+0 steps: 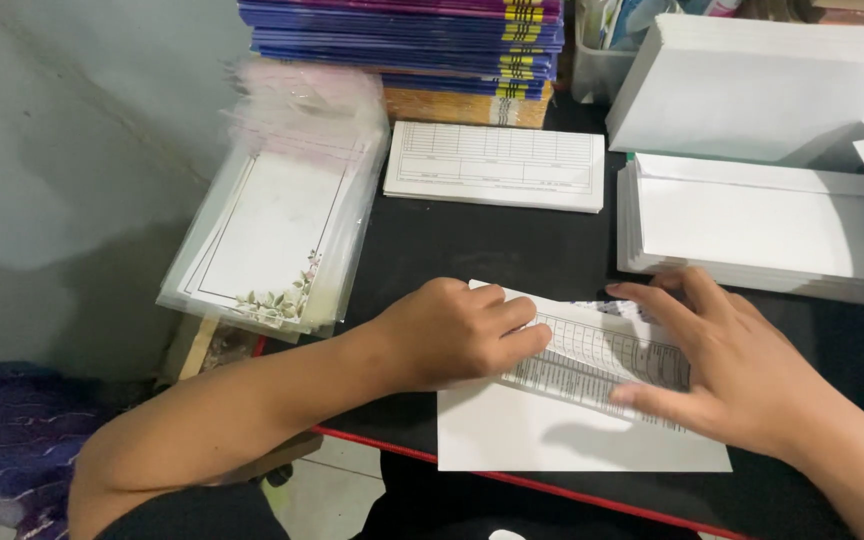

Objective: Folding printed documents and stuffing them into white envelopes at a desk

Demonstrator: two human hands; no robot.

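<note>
A folded printed form with a ruled table (pixel 602 362) lies on a white envelope (pixel 552 440) at the near edge of the black table (pixel 472 250). My left hand (pixel 457 330) is curled into a loose fist, its knuckles pressing the form's left end. On the form's right end my right hand (pixel 722 360) rests with spread fingers, thumb under its lower edge. Part of the form is hidden under both hands.
A stack of white envelopes (pixel 762 225) sits just beyond my right hand, a bigger white stack (pixel 752 85) behind it. A pad of printed forms (pixel 497 165) lies mid-table. Bagged floral-bordered sheets (pixel 272 235) overhang the left edge. Coloured notebooks (pixel 412 40) are piled at the back.
</note>
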